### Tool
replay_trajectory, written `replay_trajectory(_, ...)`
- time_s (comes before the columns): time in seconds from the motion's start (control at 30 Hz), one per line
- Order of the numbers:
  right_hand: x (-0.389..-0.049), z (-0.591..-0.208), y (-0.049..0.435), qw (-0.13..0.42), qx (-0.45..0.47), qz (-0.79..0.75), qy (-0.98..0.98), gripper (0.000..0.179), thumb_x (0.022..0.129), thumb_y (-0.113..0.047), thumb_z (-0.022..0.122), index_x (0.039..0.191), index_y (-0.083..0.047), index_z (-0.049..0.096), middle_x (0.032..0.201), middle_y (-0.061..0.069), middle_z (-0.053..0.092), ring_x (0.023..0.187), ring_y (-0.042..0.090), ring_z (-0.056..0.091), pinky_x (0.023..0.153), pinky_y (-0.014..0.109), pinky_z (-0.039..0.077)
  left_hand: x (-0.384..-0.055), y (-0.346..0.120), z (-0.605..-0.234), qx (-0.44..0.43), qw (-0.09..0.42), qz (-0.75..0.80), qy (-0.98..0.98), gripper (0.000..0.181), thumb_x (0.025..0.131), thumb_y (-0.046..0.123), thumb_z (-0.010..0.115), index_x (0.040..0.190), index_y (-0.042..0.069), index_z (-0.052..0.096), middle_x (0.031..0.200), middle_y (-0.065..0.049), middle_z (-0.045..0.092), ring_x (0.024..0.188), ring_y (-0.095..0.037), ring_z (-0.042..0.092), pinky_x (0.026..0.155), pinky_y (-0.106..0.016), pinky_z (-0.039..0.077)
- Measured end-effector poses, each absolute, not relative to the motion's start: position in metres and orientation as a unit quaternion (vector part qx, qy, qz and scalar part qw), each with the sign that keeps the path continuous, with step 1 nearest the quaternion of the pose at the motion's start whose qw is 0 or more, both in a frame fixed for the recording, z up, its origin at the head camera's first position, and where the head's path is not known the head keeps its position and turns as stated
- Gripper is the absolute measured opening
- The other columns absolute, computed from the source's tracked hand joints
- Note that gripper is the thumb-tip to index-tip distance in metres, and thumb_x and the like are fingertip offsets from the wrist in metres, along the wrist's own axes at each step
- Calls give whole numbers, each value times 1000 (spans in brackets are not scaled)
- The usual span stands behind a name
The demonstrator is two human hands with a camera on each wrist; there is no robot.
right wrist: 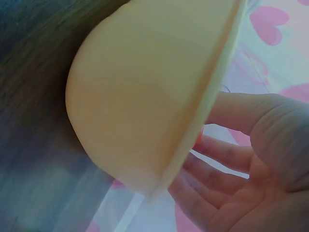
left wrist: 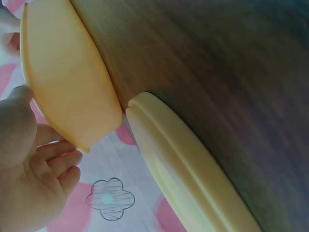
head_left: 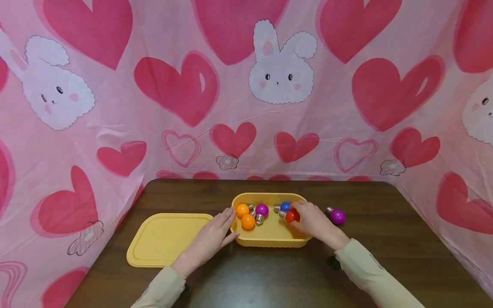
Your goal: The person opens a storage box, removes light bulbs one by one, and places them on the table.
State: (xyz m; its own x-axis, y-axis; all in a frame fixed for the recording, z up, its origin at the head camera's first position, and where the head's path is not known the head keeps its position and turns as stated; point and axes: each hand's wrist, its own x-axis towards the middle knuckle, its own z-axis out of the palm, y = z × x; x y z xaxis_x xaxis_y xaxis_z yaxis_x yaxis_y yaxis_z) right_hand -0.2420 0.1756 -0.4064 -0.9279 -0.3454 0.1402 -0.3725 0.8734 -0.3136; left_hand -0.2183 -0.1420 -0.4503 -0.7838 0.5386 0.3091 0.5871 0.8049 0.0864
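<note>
A yellow oblong container (head_left: 271, 243) holds several small light bulbs. Inside at its left lie an orange bulb (head_left: 242, 210), a second orange bulb (head_left: 248, 221) and a purple bulb (head_left: 262, 210). Toward the right end, my right hand (head_left: 315, 221) reaches over the rim and pinches a red bulb (head_left: 292, 216) between thumb and fingers; a blue bulb (head_left: 285, 207) lies just behind it. In the right wrist view the container wall (right wrist: 130, 96) mostly hides the red bulb. My left hand (head_left: 212, 233) rests against the container's left end, fingers extended along the rim (left wrist: 55, 125).
Another purple bulb (head_left: 338, 216) lies on the dark wooden table (head_left: 246, 282), right of the container. A flat yellow lid (head_left: 169, 239) sits at the left, partly behind my left hand. Behind the table hangs a pink cloth (head_left: 235, 107) with hearts and rabbits.
</note>
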Motion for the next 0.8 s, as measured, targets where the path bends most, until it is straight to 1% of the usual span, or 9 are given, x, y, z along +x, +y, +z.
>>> replay_trajectory(0.13,-241,-402,181,62,185,177,-965,36,78,-14,83,107,-1,67,98,13,67,81,23,64,82,43,62,-218,-142,-450,-300,142,-90,-939,67,96,46,60,145,2,48,151,-16,50,139,-29,50,112,-46,44)
replay_trajectory(0.37,-237,-395,193,108,189,189,-957,33,75,-10,84,103,-1,67,89,10,65,76,21,64,76,41,63,-219,-142,-452,-298,137,-90,-940,68,96,48,59,147,3,47,152,-14,49,139,-28,50,112,-46,44)
replay_trajectory(0.5,-237,-391,201,127,190,196,-954,34,75,-8,83,103,0,67,90,12,66,78,24,65,76,43,63,-219,-142,-451,-301,143,-91,-938,68,95,47,60,146,3,48,151,-15,50,139,-28,50,112,-46,45)
replay_trajectory(0.67,-238,-384,215,132,173,203,-955,36,76,-8,83,107,1,66,95,15,68,83,29,65,81,47,62,-219,-142,-452,-302,141,-91,-938,67,95,45,61,145,2,48,151,-15,50,139,-29,50,112,-46,44)
replay_trajectory(0.8,-240,-382,229,149,169,206,-952,36,76,-8,82,106,4,66,95,17,68,81,29,64,79,48,61,-219,-142,-452,-300,139,-91,-939,67,96,45,60,146,2,48,151,-16,49,139,-29,49,113,-46,44)
